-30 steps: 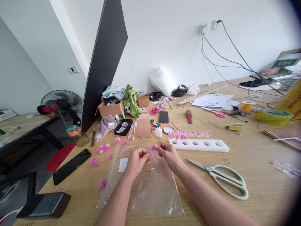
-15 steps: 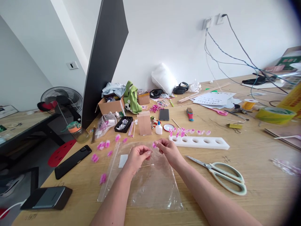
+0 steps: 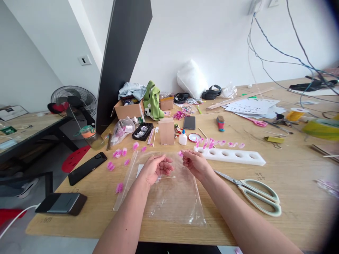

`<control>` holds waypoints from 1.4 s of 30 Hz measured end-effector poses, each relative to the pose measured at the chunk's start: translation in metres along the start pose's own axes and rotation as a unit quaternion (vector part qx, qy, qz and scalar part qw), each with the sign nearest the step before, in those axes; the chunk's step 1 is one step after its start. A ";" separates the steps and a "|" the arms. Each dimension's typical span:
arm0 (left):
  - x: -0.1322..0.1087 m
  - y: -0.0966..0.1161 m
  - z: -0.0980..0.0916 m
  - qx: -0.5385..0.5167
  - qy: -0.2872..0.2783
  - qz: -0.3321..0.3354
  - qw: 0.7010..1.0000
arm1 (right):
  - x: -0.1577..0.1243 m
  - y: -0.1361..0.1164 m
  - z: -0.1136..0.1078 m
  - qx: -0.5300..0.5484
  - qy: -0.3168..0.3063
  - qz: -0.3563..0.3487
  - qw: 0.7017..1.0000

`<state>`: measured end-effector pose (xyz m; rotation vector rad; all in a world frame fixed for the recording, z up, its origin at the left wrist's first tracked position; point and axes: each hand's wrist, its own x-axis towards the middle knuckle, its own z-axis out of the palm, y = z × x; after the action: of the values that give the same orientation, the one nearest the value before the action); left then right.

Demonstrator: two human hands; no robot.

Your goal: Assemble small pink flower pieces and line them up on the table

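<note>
Between the thumb and fingertips of my right hand [image 3: 196,164] is a small pink petal piece [image 3: 180,153]. My left hand [image 3: 155,169] is beside it with its fingers loosely apart and nothing visible in them. Both hands are above a clear plastic bag [image 3: 176,210] lying flat on the table. On the bag, a cotton swab [image 3: 168,177] and a white label [image 3: 139,170] show near my left hand. Several fluffy pink pieces [image 3: 118,153] are scattered left of the bag. Past my right hand, more pink petals [image 3: 211,144] stand in a row at a white foam block [image 3: 251,158] with round holes.
Large scissors [image 3: 261,194] lie right of my right forearm. A white glue bottle [image 3: 182,138], a cardboard piece [image 3: 166,132] and a black tray [image 3: 143,132] stand farther back. At the left are a black phone [image 3: 87,168] and a dark device [image 3: 60,204] near the table edge.
My left hand's fingers have spread from a pinch. The right hand keeps the pink petal piece. The view has tilted down and swung a little left.
</note>
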<state>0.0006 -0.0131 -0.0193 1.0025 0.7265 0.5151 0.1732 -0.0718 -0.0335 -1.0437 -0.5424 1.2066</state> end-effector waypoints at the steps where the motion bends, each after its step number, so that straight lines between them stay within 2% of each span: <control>1: 0.000 0.000 0.000 0.001 0.000 0.000 1.000 | 0.000 0.000 0.000 0.005 -0.003 0.007 1.000; 9: -0.004 0.002 0.004 0.024 -0.030 -0.009 0.999 | -0.004 0.000 0.003 0.003 -0.060 0.030 0.998; 14: -0.006 0.000 0.005 0.045 -0.054 -0.001 0.998 | -0.007 0.000 0.006 -0.029 -0.056 0.014 0.998; 26: -0.005 -0.001 0.006 0.065 -0.051 -0.007 0.997 | -0.009 0.000 0.007 -0.069 -0.058 -0.009 0.996; 32: -0.005 0.000 0.006 0.062 -0.037 0.003 0.997 | -0.006 -0.001 0.004 -0.029 -0.025 0.048 0.998; 35: -0.005 0.000 0.006 0.058 -0.034 0.009 0.998 | -0.006 -0.001 0.004 -0.028 -0.030 0.067 0.997; 40: -0.007 0.000 0.007 0.061 -0.033 0.010 0.998 | -0.009 0.001 0.005 -0.069 -0.090 0.008 0.994; 42: -0.007 0.000 0.007 0.067 -0.034 0.010 0.997 | -0.009 0.001 0.006 -0.082 -0.094 -0.013 0.992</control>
<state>0.0012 -0.0214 -0.0149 1.1475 0.6982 0.4512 0.1646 -0.0783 -0.0300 -1.0634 -0.8105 1.2603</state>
